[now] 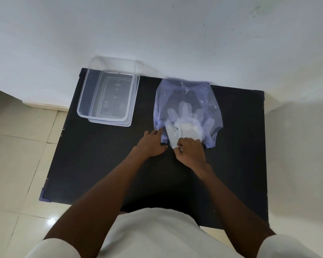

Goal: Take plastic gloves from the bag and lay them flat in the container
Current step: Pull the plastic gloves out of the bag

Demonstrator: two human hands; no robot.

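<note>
A translucent bluish plastic bag [203, 94] lies on the black table [101, 164], right of centre. Inside it a stack of clear plastic gloves [186, 116] shows through, fingers pointing away from me. My left hand [153, 143] pins the bag's near left edge flat against the table. Just to its right, my right hand [189, 150] pinches the whitish cuff end of the gloves at the bag's near opening. A clear rectangular container [86, 101] stands at the table's far left with nothing in it.
A white wall [157, 34] rises directly behind the table. Pale floor tiles [17, 155] lie to the left. The table's edges are close on the left and right. My white shirt fills the bottom of the view.
</note>
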